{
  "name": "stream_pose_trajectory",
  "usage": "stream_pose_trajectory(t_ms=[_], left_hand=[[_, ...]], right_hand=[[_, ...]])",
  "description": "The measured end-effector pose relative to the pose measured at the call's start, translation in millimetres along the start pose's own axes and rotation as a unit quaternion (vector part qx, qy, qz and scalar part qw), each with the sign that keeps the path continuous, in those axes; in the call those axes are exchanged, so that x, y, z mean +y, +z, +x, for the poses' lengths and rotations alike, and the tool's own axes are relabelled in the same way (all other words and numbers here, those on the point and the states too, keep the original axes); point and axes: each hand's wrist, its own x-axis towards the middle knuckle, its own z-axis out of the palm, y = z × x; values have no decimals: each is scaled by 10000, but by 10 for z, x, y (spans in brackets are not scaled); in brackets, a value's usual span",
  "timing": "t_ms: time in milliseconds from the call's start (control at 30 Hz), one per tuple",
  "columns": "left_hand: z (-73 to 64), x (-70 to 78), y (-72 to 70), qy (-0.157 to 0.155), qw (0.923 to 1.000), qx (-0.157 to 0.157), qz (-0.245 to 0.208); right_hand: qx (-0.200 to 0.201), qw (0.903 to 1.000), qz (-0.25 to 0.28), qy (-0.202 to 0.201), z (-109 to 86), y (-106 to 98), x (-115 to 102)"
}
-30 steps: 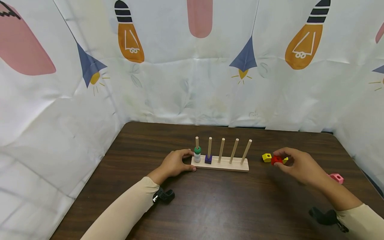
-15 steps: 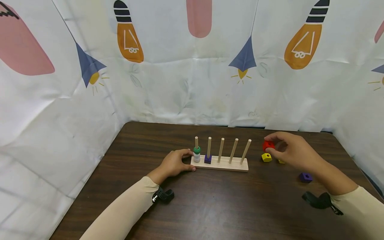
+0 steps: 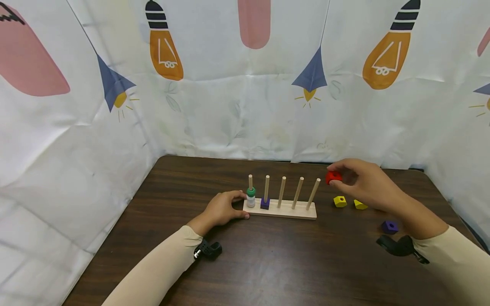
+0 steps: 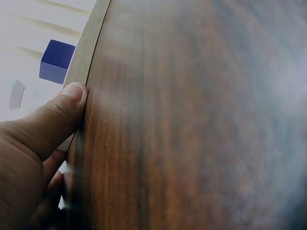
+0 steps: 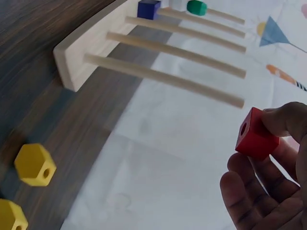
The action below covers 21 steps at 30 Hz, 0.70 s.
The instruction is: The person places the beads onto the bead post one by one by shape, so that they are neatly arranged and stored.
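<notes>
A wooden peg board (image 3: 289, 211) with several upright pegs lies on the table. Its leftmost peg carries a white bead (image 3: 250, 201) with a green bead (image 3: 251, 192) on top, and a purple block (image 3: 265, 204) sits low on the second peg. The left hand (image 3: 223, 208) grips the board's left end, thumb on the front edge, as the left wrist view shows. Held between the thumb and fingers of the right hand (image 3: 361, 180) is a red block (image 5: 257, 135) with a hole, raised just right of the rightmost peg (image 5: 163, 79) and apart from it.
Two yellow blocks (image 3: 340, 201) lie on the table below the right hand. Another purple block (image 3: 390, 227) rests nearer the right forearm. A white printed cloth (image 3: 229, 119) hangs behind the dark wooden table (image 3: 275, 263).
The right hand has lifted the red block from beside the yellow blocks and carried it up and left toward the pegs. The left hand stays at the board.
</notes>
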Motion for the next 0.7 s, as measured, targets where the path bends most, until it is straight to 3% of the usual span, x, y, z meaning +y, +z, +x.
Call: stream_pose_trajectory(t_ms=[700], left_hand=[[-11,12,-8,13,10000,31,27]], right_hand=[[-198,9987,428,-173,296,204,-273]])
